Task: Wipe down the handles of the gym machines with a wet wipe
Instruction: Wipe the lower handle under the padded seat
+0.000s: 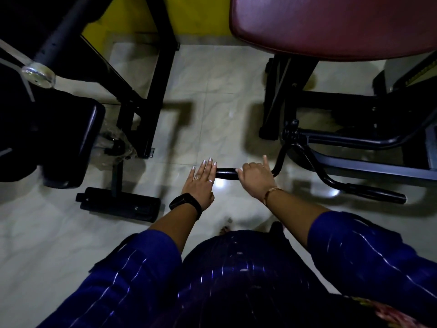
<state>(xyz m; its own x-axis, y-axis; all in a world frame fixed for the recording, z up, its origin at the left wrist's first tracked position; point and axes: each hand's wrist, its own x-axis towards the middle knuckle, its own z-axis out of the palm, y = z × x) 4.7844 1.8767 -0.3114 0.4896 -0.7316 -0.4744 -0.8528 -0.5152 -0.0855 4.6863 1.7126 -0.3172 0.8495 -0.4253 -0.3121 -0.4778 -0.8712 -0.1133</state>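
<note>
While the right hand (pixel 254 179) curls around the black handle (pixel 225 174) at centre frame and the left hand (pixel 199 183) lies flat, fingers straight, at its free end, this handle is judged rigid, fixed and smooth, best wrapped along its straight section; no wipe shows.

Short black handle (pixel 226 174), round and a bit shiny, lying level, low over the pale floor (pixel 212 110). Free end pointing left, right by the straight fingertips of the left hand (pixel 200 183); maybe touching them, hard to tell in the dim light. Other end wrapped up in the curled fingers of the right hand (pixel 255 179). Past that, curving up into a thin bent bar (pixel 280 159). Second handle (pixel 376 194) further right on the same bar, black too, longer, tilting down to the right, well apart from both hands.
</note>
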